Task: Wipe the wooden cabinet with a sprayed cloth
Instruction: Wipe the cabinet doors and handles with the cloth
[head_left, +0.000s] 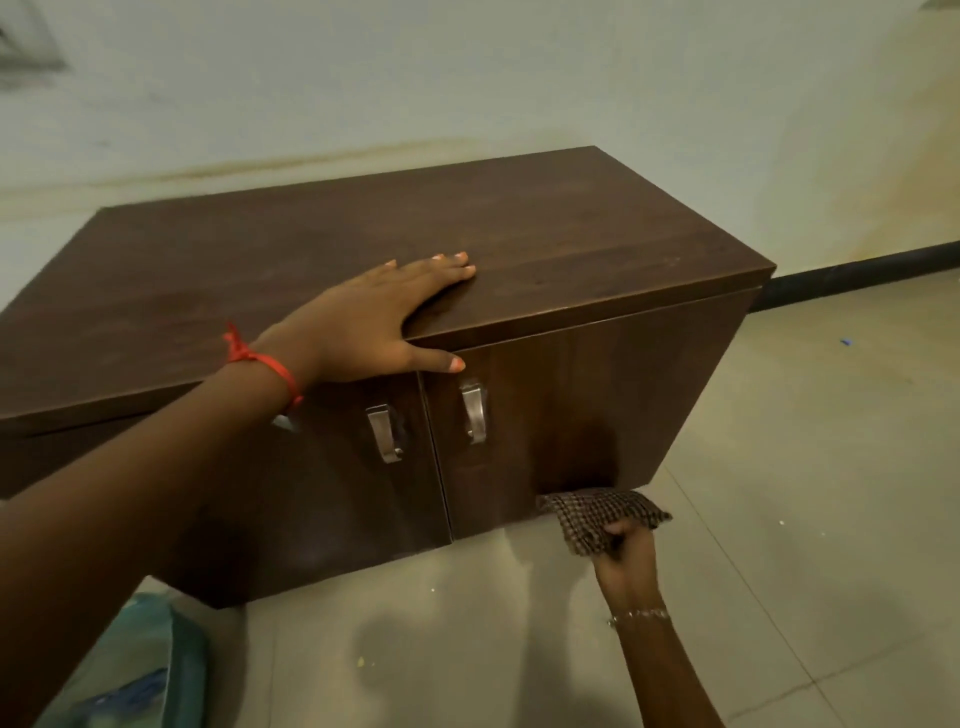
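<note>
A low dark brown wooden cabinet (545, 234) with two front doors stands on the floor against a pale wall. My left hand (379, 317) lies flat on its top near the front edge, fingers spread, thumb hanging over the right door. My right hand (623, 556) grips a brown checked cloth (597, 514) and presses it against the bottom edge of the right door (597, 395). Each door has a metal handle: the left (383, 432) and the right (474, 410).
Pale floor tiles (779, 519) spread in front of and to the right of the cabinet. A black skirting strip (857, 278) runs along the wall at right. Teal patterned fabric (130, 675) shows at the bottom left corner.
</note>
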